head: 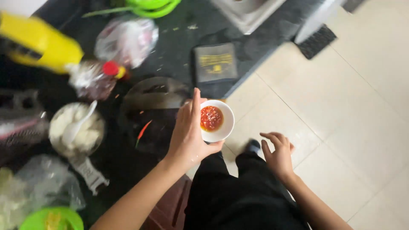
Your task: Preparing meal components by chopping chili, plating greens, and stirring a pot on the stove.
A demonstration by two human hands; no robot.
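Observation:
My left hand (pixel 188 132) grips a small white bowl (pixel 226 127) by its rim, over the edge of the dark counter (pixel 179 55). Inside the bowl sits a red chopped chilli paste (pixel 211 118). My right hand (pixel 279 154) hangs free to the right of the bowl, above my dark trouser leg and the tiled floor, fingers loosely curled and holding nothing. A dark round pan (pixel 149 115) with a red chilli (pixel 144 129) on it lies just left of my left hand.
On the counter are a yellow bottle (pixel 40 42), a plastic bag (pixel 126 40), a red-capped bottle (pixel 96 76), a bowl of white food with a spoon (pixel 76 130), a dark square pad (pixel 214 62) and a green bowl (pixel 51 219). A sink (pixel 247 10) is at the top.

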